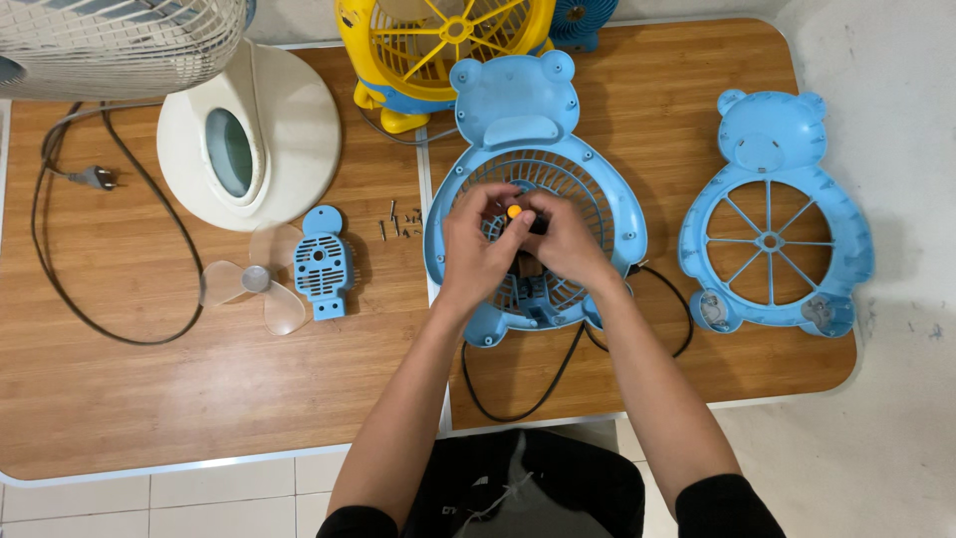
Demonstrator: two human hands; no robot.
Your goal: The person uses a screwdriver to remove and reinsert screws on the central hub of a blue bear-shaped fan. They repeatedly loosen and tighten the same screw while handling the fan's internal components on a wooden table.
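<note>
A blue bear-shaped fan housing (533,130) lies flat on the wooden table (149,399), its round grille facing up. Both hands meet over the grille's centre. My left hand (476,249) pinches a small orange-tipped tool (514,211), likely a screwdriver handle, from the left. My right hand (566,244) closes on the same spot from the right, with a dark part under its fingers. What sits under the fingers is hidden. A black cord (558,374) runs from the housing toward the table's near edge.
The matching blue front grille (772,214) lies at the right. To the left are a small blue motor cover (323,264), a clear fan blade (254,281), several loose screws (398,221), and a white fan base (249,134) with plug and cable. A yellow fan (438,50) stands behind.
</note>
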